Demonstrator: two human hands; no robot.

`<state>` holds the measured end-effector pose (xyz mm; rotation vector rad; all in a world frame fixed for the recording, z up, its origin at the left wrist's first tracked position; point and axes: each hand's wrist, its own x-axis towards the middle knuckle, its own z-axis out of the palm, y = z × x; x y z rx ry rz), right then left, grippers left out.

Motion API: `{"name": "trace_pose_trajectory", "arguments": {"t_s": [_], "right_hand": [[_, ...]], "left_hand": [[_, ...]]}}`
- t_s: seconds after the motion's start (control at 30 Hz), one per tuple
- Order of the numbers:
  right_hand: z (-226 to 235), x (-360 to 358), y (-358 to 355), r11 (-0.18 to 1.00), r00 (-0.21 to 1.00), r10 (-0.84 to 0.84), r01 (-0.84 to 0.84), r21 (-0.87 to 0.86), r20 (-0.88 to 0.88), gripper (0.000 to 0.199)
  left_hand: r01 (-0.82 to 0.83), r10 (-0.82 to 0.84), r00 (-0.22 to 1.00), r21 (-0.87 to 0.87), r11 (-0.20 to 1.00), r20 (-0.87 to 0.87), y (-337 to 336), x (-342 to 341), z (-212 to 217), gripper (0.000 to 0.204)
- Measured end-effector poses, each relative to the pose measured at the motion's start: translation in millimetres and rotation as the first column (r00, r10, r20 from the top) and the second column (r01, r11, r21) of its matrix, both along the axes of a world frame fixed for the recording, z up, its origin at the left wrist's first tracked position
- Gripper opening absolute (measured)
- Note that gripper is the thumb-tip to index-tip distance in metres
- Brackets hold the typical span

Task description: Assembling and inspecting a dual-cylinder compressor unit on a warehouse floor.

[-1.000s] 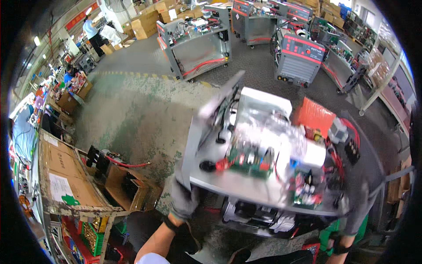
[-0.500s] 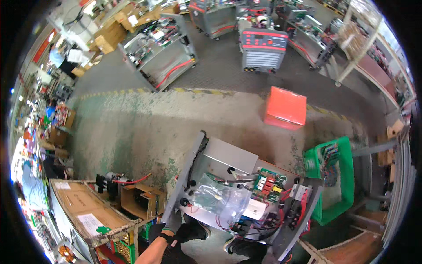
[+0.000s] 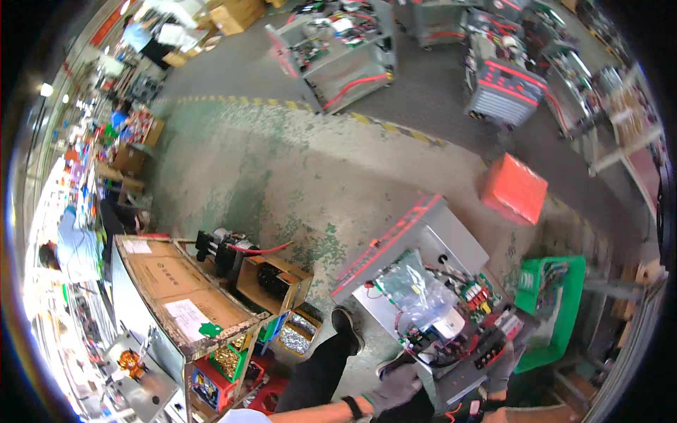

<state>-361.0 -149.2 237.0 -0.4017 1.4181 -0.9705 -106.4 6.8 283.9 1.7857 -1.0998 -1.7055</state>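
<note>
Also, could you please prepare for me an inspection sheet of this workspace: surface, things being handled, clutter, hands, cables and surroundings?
Surface: concrete floor, paint worn and patchy, with a yellow-black line.
Things handled: open grey metal chassis with circuit boards; a clear plastic bag lies on top.
Clutter: red box on the floor; green bin with parts inside, right of the chassis.
Hands: gloved left hand at the chassis's near edge, gloved right hand at its right end; grip unclear.
Cables: red cable beside the cardboard-topped rack; damage: nothing seen.
Surroundings: open machines behind; a person in light blue, far left.
</note>
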Motion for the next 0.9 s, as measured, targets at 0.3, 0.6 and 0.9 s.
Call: {"name": "trace_pose_trajectory", "arguments": {"t_s": [0.3, 0.6, 0.9], "right_hand": [[-3, 68, -25, 0.999, 0.908, 0.023, -0.008, 0.037, -0.418, 0.088], [-1, 188, -59, 0.973, 0.699, 0.214, -0.211, 0.089, -0.683, 0.087], [-1, 363, -93, 0.861, 0.555, 0.349, -0.508, 0.025, -0.755, 0.083]], "left_hand": [[0.215, -0.143, 0.954, -0.269, 0.939, 0.263, -9, -69, -20, 0.063], [0.132, -0.041, 0.917, -0.205, 0.97, 0.396, -36, 20, -20, 0.043], [0.027, 0.062, 0.846, -0.159, 0.987, 0.529, -54, 160, -28, 0.033]]}}
